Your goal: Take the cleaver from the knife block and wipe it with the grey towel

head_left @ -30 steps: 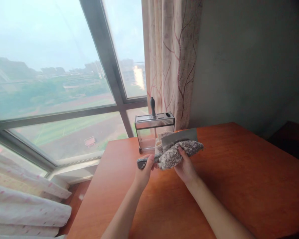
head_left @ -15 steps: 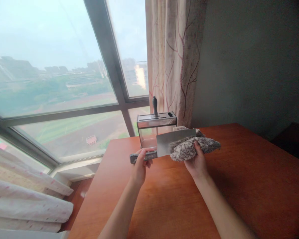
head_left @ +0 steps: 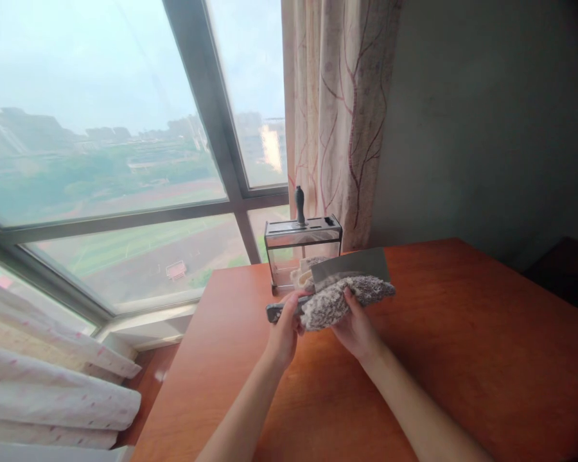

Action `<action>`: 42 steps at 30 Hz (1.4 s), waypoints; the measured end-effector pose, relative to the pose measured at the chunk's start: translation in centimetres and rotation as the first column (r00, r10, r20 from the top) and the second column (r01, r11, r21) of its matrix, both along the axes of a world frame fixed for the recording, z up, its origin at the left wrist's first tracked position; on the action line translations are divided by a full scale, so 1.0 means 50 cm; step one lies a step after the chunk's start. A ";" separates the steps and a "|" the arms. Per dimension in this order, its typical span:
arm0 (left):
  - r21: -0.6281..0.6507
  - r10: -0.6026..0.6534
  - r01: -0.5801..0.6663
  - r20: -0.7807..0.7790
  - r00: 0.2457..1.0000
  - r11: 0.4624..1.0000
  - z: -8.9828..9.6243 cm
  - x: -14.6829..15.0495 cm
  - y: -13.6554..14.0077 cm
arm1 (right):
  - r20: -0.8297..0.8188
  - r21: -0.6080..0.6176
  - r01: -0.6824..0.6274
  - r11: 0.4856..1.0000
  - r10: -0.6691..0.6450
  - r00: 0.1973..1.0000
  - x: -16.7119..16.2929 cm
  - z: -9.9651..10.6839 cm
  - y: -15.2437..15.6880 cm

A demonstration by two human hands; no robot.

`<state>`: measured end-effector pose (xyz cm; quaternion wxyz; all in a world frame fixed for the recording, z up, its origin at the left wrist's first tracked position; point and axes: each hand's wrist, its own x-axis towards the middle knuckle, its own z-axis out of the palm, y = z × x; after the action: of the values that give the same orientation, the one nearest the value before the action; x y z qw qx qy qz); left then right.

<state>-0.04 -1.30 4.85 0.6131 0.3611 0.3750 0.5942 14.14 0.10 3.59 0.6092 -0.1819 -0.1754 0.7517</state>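
My left hand is closed around the dark handle of a cleaver, whose broad blade points right above the table. A fluffy grey-and-white cloth is folded over the blade's lower edge and pressed against it by my right hand. My right thumb lies on the near side of the cloth; the other fingers are hidden beneath and behind. Part of the cloth shows past the blade near the handle. Just behind stands a clear-sided knife block with a black-handled knife upright in its top.
The brown wooden table stretches out beneath both hands. Beyond its far left side is a large window. A patterned curtain hangs behind the knife block, and another curtain hangs at the lower left.
My right hand has slid the cloth left along the blade, from near the tip to the handle end. The cleaver has shifted slightly right.
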 end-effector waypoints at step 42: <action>0.117 -0.073 0.094 -0.174 0.982 0.989 -0.011 -0.019 0.009 | 0.083 -0.035 0.129 0.991 -0.126 0.989 0.015 -0.005 0.009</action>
<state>-1.00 -0.86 4.32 0.5797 0.4633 0.3723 0.5574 14.90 0.56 3.33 0.6445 -0.2351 -0.1724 0.7068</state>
